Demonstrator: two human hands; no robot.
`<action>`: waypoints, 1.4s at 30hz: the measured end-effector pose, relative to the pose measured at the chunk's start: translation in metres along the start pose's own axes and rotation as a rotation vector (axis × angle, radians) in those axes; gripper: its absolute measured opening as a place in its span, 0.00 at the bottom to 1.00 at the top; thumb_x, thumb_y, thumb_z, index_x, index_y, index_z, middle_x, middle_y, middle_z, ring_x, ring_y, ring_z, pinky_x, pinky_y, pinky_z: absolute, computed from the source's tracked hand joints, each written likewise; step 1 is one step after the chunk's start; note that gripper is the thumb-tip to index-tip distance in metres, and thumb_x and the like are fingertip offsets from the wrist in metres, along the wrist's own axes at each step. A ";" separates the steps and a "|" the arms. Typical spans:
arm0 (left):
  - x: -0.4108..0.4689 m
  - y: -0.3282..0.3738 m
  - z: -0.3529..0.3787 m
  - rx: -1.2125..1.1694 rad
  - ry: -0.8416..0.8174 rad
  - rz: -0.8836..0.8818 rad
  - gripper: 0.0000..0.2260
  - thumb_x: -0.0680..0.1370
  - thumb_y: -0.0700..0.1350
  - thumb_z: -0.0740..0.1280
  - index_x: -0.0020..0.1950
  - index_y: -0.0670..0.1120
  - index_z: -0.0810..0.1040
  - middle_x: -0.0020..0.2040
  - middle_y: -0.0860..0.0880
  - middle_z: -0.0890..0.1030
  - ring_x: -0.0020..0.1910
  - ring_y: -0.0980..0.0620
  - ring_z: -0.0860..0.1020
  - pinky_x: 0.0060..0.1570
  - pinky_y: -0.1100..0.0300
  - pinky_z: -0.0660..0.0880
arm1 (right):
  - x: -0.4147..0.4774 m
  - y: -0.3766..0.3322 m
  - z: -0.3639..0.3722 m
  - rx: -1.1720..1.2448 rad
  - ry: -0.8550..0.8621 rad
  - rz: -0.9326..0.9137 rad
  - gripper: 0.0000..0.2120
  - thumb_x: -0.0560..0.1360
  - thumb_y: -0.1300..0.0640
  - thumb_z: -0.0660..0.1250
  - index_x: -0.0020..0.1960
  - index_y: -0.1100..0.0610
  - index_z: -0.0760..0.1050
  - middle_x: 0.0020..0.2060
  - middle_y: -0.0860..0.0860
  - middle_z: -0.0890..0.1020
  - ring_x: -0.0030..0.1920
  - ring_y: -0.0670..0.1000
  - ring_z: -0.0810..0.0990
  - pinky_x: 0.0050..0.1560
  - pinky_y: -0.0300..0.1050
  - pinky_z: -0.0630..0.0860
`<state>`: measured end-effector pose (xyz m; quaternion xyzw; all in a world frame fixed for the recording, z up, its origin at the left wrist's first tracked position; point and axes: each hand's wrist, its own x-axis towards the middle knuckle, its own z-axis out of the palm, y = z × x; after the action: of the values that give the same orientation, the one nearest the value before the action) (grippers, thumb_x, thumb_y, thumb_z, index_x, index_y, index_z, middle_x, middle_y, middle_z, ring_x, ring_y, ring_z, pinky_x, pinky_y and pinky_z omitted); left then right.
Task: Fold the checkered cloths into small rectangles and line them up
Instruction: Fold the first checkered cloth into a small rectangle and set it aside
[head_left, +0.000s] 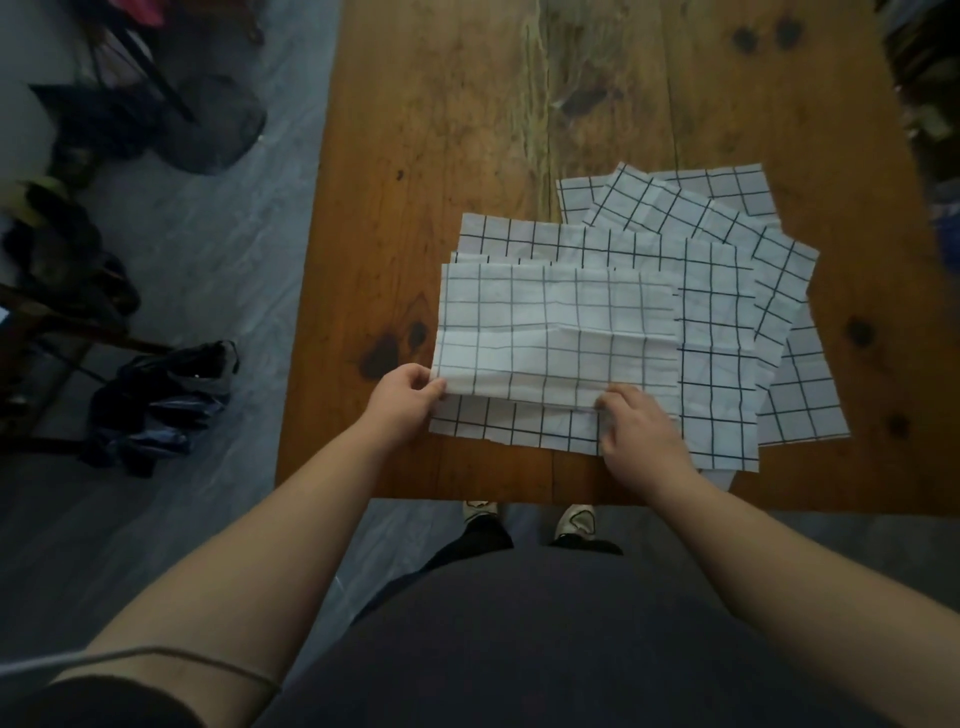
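Fingers (435, 388) pinch near fold of top cloth (556, 322).

Both bare forearms reach forward and converge slightly. The left grip (402, 402), knuckles up, pinches the near left corner of the folded cloth (556, 322) between thumb and fingers. The right grip (641, 428), palm down and fingers curled, pinches the same near edge, well right of the left grip.

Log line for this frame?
phase: folding | left hand: pinches top checkered cloth | right hand: pinches it | unfolded pile beneath
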<state>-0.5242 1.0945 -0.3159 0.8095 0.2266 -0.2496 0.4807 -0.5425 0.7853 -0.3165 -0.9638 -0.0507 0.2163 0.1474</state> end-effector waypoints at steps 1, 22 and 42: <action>0.001 0.000 0.002 -0.002 0.012 -0.013 0.08 0.82 0.49 0.66 0.56 0.47 0.79 0.47 0.49 0.82 0.44 0.51 0.79 0.40 0.59 0.74 | 0.000 0.000 0.000 -0.001 0.003 0.005 0.21 0.78 0.58 0.62 0.71 0.54 0.71 0.72 0.51 0.70 0.74 0.52 0.65 0.75 0.50 0.62; -0.029 -0.003 0.094 0.884 -0.114 0.601 0.28 0.84 0.52 0.56 0.82 0.49 0.53 0.83 0.48 0.54 0.82 0.49 0.48 0.80 0.49 0.44 | -0.007 -0.022 0.034 -0.104 -0.068 -0.155 0.30 0.81 0.52 0.57 0.81 0.52 0.54 0.81 0.52 0.55 0.81 0.53 0.51 0.80 0.53 0.47; -0.015 -0.028 0.073 0.993 -0.110 0.464 0.29 0.85 0.59 0.48 0.82 0.54 0.38 0.82 0.51 0.38 0.80 0.51 0.35 0.77 0.52 0.34 | -0.020 0.055 0.020 -0.207 -0.102 0.073 0.31 0.83 0.45 0.46 0.82 0.51 0.39 0.81 0.50 0.41 0.81 0.51 0.38 0.80 0.56 0.43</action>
<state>-0.5667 1.0397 -0.3557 0.9535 -0.1283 -0.2558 0.0947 -0.5667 0.7352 -0.3423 -0.9628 -0.0452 0.2639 0.0365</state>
